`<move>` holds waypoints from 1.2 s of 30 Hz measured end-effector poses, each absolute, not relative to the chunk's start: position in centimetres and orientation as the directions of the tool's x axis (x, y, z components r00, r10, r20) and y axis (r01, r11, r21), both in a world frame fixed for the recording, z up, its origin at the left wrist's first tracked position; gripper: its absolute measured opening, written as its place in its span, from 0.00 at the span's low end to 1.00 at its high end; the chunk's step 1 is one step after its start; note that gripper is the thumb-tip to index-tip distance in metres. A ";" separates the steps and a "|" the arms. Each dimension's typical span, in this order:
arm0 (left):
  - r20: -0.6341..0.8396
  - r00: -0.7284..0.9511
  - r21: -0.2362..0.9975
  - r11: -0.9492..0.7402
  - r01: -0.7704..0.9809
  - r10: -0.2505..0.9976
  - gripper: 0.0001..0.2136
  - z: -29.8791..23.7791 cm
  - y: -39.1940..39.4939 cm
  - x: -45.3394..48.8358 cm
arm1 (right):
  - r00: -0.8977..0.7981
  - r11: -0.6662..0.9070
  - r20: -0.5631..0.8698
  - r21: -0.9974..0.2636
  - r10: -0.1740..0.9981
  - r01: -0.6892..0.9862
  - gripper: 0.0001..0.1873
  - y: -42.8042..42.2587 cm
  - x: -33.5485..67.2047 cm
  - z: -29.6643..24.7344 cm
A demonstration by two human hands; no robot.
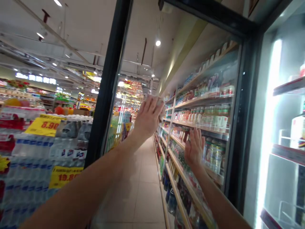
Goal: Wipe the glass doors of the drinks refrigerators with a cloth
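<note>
A glass cooler door (181,57) in a dark frame stands swung open in front of me. My left hand (148,115) lies flat against the pane, pressing a pale cloth (161,109) that shows past its fingertips and side. Much of that cloth is hidden under the palm. Lower and to the right, my right hand (195,148) rests near or on the same glass, its fingers stretched out and nothing visible in it. Both hands are slightly blurred.
Lit cooler shelves (289,152) are close on my right. Through the glass appear long shelves of bottles and jars (207,114) and a tiled aisle floor (128,197). Stacked packs of bottled water (30,171) with yellow price signs (45,125) stand to the left.
</note>
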State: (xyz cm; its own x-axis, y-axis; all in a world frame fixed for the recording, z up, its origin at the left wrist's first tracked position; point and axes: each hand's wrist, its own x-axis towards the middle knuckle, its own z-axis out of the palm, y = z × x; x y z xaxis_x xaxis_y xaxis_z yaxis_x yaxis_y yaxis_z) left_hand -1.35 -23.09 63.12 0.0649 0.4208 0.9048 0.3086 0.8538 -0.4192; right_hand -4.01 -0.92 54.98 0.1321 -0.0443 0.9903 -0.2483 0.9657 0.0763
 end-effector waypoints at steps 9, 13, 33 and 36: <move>0.833 0.107 -0.548 0.780 0.302 0.543 0.21 62.6 -22.4 -1.7 | 0.142 0.953 0.989 0.087 -0.047 -0.290 0.27 -0.7 -4.0 54.8; 0.866 0.067 -0.491 0.816 0.305 0.496 0.24 62.9 -23.9 -1.5 | 0.145 0.954 0.989 0.073 -0.032 -0.290 0.27 -0.9 -3.9 54.8; 0.948 0.059 -0.319 0.928 0.195 0.313 0.26 57.0 -32.9 -1.3 | 0.155 0.954 0.987 0.079 -0.035 -0.289 0.27 -0.9 -4.3 54.8; 0.700 0.045 -0.697 0.668 0.261 0.713 0.24 55.2 -32.6 -1.3 | 0.149 0.955 0.988 0.076 -0.034 -0.287 0.27 -0.9 -4.3 54.9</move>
State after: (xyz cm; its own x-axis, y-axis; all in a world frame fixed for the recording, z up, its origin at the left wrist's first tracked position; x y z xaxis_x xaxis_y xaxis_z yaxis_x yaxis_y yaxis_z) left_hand -1.31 -32.63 55.16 0.0445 0.7131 0.6996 0.2608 0.6677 -0.6972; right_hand -4.29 -0.93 54.88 0.1488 -0.0344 0.9883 -0.2874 0.9548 0.0765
